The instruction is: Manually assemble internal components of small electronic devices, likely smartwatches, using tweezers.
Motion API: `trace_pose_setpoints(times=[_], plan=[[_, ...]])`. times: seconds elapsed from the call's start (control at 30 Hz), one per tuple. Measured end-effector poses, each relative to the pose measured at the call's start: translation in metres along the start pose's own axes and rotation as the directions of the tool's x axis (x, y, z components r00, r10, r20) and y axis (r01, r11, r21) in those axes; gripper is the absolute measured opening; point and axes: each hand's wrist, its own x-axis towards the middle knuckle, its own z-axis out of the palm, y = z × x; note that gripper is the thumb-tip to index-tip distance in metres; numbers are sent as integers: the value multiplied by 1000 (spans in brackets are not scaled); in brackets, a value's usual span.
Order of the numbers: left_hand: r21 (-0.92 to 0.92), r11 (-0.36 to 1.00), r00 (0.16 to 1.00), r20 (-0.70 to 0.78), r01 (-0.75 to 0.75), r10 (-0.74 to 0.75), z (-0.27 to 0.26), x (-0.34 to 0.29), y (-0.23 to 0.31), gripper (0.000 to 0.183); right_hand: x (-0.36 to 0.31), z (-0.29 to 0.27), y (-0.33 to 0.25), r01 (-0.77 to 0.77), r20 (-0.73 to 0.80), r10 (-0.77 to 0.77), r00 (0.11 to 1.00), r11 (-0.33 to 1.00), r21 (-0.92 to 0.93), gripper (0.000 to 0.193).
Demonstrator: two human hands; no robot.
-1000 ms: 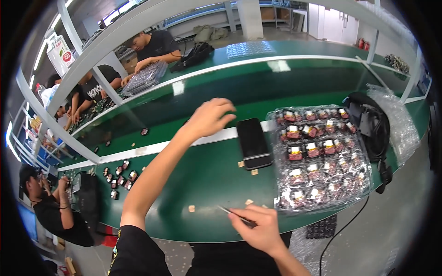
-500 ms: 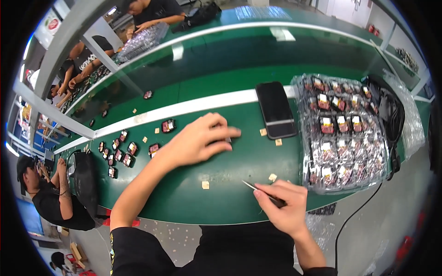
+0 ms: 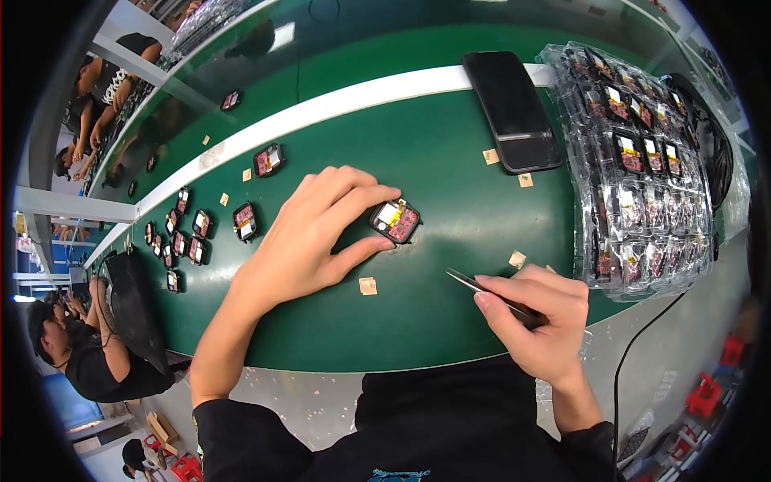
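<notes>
A small black watch case (image 3: pixel 395 222) with its pink and yellow inner parts showing lies on the green bench. My left hand (image 3: pixel 309 229) pinches it at its left side, forefinger on the upper edge and thumb on the lower. To the right, my right hand (image 3: pixel 540 320) grips a pair of metal tweezers (image 3: pixel 472 286), their tips pointing up and left, apart from the case. Below the case lies a small square of beige paper (image 3: pixel 368 286). Two more open watch cases, one nearer (image 3: pixel 245 221) and one farther (image 3: pixel 269 160), lie beyond my left wrist.
Several watch cases (image 3: pixel 178 243) are grouped at the left. A black phone (image 3: pixel 514 112) leans over the white rail (image 3: pixel 337 100). On the right stand stacked clear plastic trays (image 3: pixel 642 193) of watch cases, beside black cables (image 3: pixel 720 173). A person (image 3: pixel 108 353) sits at the left.
The watch case, mostly covered by my left fingers before, now shows between thumb and forefinger. My head view has shifted, and the bench looks nearer. The tweezers stay in my right hand.
</notes>
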Motion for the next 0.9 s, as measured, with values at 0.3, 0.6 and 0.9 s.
trace_pose_setpoints(times=[0.3,0.6,0.9], plan=[[-249,968,996,78,-19,39,11,-6,9,58,15,3,-5,-26,50,18,999,986,167,17],[-266,963,996,63,-38,57,20,-5,13,61,26,11,5,-30,113,22,993,997,76,13],[-242,969,996,63,-43,60,22,-5,11,64,26,14,5,42,136,-34,990,998,-57,19]])
